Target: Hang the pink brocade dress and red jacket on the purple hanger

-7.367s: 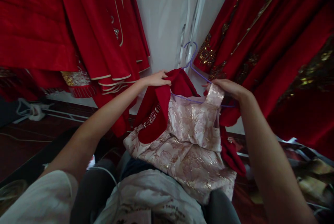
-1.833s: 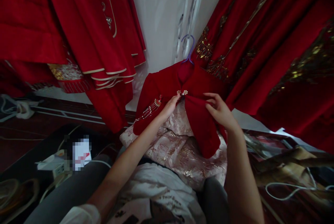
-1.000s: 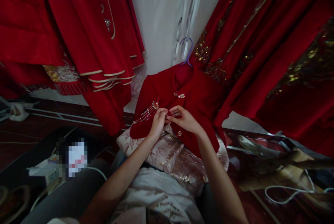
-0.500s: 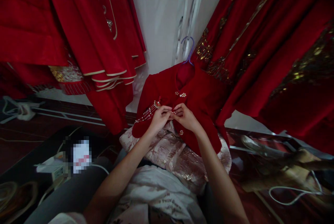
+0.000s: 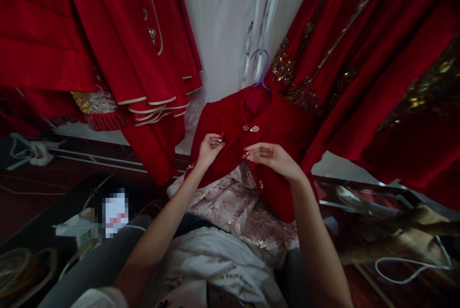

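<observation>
A red jacket (image 5: 230, 111) on a purple hanger (image 5: 265, 71) lies spread before me. Its upper beaded clasp (image 5: 251, 129) is fastened, and a lower beaded flower (image 5: 261, 184) sits on the right front panel. My right hand (image 5: 273, 158) is closed in a pinch on a small beaded clasp (image 5: 246, 155) at the jacket's front edge. Over the left panel, my left hand (image 5: 210, 150) has its fingers curled toward the thumb. It covers most of a tasselled brooch (image 5: 222, 135); whether it grips that is unclear.
Patterned pinkish fabric (image 5: 233, 202) lies under the jacket on my lap. Red garments hang at left (image 5: 143, 59) and right (image 5: 359, 83), before a white wall (image 5: 215, 11). A dark surface at lower left bears a white power strip (image 5: 75, 229) and cables.
My hands have parted from the clasp they shared at the middle. My left hand moved left and slightly up, onto the brooch; my right hand shifted right, pulling back the right panel.
</observation>
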### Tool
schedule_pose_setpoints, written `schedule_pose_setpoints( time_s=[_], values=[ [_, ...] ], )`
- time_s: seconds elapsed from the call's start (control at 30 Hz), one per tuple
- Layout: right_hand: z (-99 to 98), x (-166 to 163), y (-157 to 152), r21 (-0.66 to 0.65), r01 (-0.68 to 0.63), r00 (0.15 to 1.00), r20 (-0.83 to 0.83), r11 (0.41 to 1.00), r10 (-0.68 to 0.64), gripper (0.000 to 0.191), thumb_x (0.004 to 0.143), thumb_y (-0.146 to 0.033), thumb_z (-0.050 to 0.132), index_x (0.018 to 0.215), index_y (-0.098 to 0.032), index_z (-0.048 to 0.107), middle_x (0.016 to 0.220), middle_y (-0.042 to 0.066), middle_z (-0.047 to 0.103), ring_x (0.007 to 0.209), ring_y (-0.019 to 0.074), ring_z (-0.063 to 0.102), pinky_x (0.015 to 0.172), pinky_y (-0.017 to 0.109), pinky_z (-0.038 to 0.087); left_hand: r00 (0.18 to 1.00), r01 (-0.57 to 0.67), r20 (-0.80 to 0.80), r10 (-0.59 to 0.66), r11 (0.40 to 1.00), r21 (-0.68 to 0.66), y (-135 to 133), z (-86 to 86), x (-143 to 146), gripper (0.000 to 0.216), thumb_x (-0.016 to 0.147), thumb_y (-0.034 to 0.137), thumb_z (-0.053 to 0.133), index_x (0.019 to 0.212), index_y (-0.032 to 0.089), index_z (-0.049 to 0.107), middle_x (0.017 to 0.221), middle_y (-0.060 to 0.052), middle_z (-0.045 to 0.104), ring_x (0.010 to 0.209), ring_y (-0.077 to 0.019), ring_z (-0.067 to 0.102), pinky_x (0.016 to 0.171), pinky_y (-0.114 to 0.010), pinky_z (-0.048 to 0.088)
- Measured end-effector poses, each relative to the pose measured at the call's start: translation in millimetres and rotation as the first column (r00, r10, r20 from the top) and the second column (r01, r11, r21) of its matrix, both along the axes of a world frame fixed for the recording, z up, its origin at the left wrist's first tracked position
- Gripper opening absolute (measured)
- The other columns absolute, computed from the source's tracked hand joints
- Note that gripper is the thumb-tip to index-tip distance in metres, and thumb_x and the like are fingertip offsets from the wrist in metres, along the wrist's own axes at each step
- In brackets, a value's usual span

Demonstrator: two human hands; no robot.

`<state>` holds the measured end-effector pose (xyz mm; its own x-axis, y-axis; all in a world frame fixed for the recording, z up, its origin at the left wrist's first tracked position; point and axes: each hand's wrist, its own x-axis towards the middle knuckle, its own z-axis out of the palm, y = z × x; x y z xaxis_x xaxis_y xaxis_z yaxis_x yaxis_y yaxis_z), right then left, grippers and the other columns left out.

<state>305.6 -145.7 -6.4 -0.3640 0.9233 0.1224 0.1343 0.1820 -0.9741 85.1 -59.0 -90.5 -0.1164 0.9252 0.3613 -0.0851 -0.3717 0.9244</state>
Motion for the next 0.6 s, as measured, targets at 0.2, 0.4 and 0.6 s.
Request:
schedule_pose_setpoints(
  time_s=[0.2, 0.4, 0.6],
  values=[
    [-16.3, -30.4, 14.8, 0.156, 0.221, 0.968, -0.156, 0.963, -0.196, 0.035, 0.071, -0.031, 0.075, 0.102, -0.017, 0.07, 0.099, 0.007, 0.074, 0.091, 0.0175, 0.069, 0.09, 0.034, 0.054, 0.993, 0.094, 0.071, -0.092, 0.995, -0.034, -2.8, 7.7, -1.3, 0.023, 0.058, 0.011, 0.07, 0.08, 0.014, 0.065, 0.078, -0.002, 0.068, 0.073, -0.0112, 0.064, 0.079, -0.028, 0.051],
    [-49.3, -69.0, 47.4, 0.357, 0.371, 0.927, -0.08, 0.857, -0.367, 0.025, 0.081, -0.028, 0.064, 0.103, -0.019, 0.071, 0.099, 0.006, 0.073, 0.082, 0.0157, 0.07, 0.074, 0.028, 0.059, 0.986, 0.117, 0.125, -0.108, 0.991, -0.069, -3.8, 9.5, -0.2, 0.025, 0.056, 0.012, 0.074, 0.08, 0.014, 0.068, 0.08, -0.003, 0.071, 0.075, -0.0128, 0.065, 0.084, -0.03, 0.051],
    [-52.4, -73.7, 57.1, 0.481, 0.382, 0.9, -0.001, 0.789, -0.436, 0.023, 0.082, -0.025, 0.061, 0.101, -0.02, 0.072, 0.098, 0.005, 0.072, 0.081, 0.0157, 0.069, 0.072, 0.027, 0.059, 0.98, 0.129, 0.163, -0.115, 0.989, -0.077, -6.5, 10.3, 1.2, 0.021, 0.058, 0.016, 0.075, 0.078, 0.014, 0.07, 0.081, -0.004, 0.073, 0.076, -0.0142, 0.067, 0.084, -0.031, 0.052]
  ],
)
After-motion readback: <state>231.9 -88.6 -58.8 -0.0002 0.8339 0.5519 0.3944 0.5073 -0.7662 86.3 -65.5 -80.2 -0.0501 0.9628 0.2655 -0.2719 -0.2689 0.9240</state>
